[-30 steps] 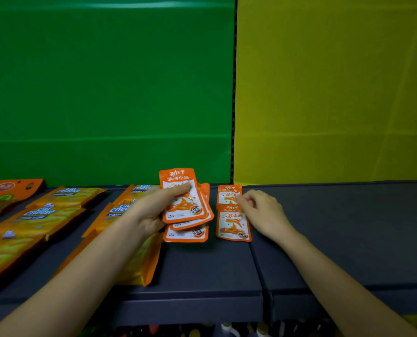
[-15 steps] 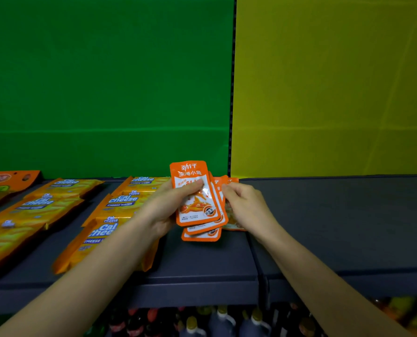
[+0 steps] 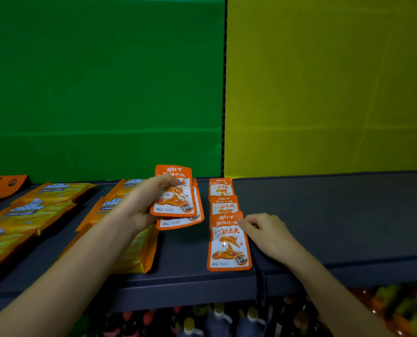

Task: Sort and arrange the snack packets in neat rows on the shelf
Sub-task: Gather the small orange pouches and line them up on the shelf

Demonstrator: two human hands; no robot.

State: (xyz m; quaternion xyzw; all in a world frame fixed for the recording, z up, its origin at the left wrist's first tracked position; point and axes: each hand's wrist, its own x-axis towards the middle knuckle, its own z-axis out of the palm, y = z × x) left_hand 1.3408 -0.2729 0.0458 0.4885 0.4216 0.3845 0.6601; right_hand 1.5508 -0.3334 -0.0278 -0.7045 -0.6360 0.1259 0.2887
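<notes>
My left hand (image 3: 141,205) grips a small fanned stack of orange-and-white snack packets (image 3: 175,198) above the dark shelf (image 3: 185,259). To the right, three matching packets lie in an overlapping column running front to back; the nearest packet (image 3: 228,244) reaches close to the shelf's front edge. My right hand (image 3: 265,232) is at that packet's upper right edge, fingers curled, fingertips pinching or touching its corner. Behind it lie the middle packet (image 3: 223,205) and the far packet (image 3: 219,187).
Rows of yellow-orange Cal Cheese packs (image 3: 39,207) cover the shelf's left part, one row (image 3: 134,249) under my left forearm. An orange pack (image 3: 0,188) lies far left. Green and yellow panels back the shelf. Bottles (image 3: 217,322) stand on the level below.
My right hand drew a packet from the left hand's stack and laid it at the front of the column, which now has three. My left hand's stack shifted slightly left.
</notes>
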